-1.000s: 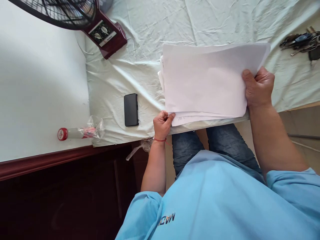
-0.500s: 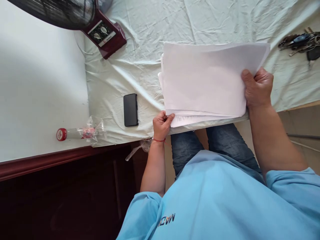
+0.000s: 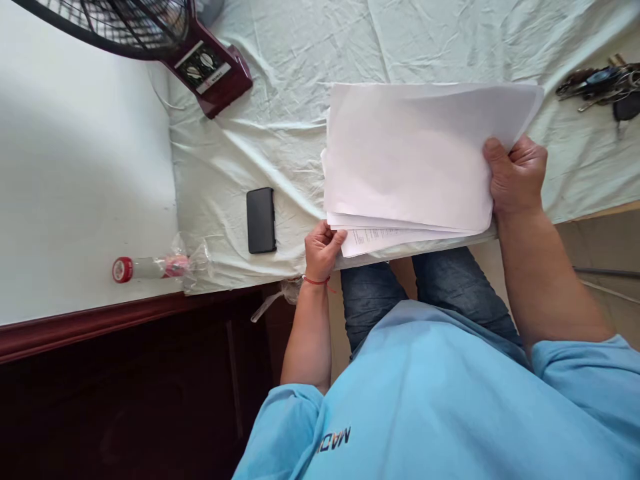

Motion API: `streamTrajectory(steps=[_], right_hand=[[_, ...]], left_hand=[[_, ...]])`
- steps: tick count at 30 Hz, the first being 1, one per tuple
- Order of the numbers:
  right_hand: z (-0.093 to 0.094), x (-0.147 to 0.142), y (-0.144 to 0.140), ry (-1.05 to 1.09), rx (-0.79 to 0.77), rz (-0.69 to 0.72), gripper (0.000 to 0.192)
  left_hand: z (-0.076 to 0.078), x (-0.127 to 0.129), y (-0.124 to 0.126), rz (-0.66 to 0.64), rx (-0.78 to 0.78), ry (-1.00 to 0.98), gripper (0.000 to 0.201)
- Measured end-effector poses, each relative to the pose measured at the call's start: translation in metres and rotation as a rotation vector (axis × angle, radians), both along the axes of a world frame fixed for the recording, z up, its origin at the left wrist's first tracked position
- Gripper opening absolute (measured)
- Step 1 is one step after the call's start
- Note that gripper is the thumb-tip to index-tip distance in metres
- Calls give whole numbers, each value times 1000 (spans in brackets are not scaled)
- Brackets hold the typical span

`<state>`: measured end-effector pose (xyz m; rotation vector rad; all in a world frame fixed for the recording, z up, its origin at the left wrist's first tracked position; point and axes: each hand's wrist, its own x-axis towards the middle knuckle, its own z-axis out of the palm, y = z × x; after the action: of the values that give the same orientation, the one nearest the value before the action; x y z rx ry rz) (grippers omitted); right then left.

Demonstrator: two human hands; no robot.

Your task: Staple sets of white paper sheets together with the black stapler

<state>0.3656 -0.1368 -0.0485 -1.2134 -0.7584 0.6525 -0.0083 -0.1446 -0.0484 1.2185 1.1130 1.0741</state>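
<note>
A stack of white paper sheets (image 3: 410,153) is held between both hands at the table's front edge. The top sheet's face looks blank; a lower sheet sticks out toward me with small printed lines. My right hand (image 3: 517,175) grips the stack's right edge, thumb on top and fingers underneath. At the near left corner, my left hand (image 3: 323,250), with a red string at its wrist, pinches sheet edges between thumb and fingers. The sheets are fanned slightly at the left and near sides, and the right far corner curls up.
A black phone-like rectangle (image 3: 261,220) lies left of the papers on the pale green tablecloth (image 3: 300,53). A dark red fan (image 3: 215,73) stands at the far left. A bunch of keys (image 3: 607,87) lies far right. A red-capped clear bottle (image 3: 150,268) in plastic wrap is at left.
The upper sheets have shifted a little at their left edge, and the fan-out at the near side is slightly wider. My left hand has moved very slightly left; my right hand stays put.
</note>
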Motion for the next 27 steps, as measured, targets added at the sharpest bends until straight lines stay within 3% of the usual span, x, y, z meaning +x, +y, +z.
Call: streamTrajectory(steps=[2,10,18,23,27], right_hand=[[-2,1,2,23,30,-1,58],[-5,1,2,52,70,14,51],[-7,2,1,40,53,-9,56],[-2,-1,0,56,57,13,56],[1,-1,-2,39,38,31,53]], left_hand=[[1,0,0,-44,-24,15,48],[1,4,-2,61,-40,75,42],[-1,2,-2,109,-10,97,51],[-6,0,1,153,33,56,58],[-4,6,2,204,-19,-71,69]])
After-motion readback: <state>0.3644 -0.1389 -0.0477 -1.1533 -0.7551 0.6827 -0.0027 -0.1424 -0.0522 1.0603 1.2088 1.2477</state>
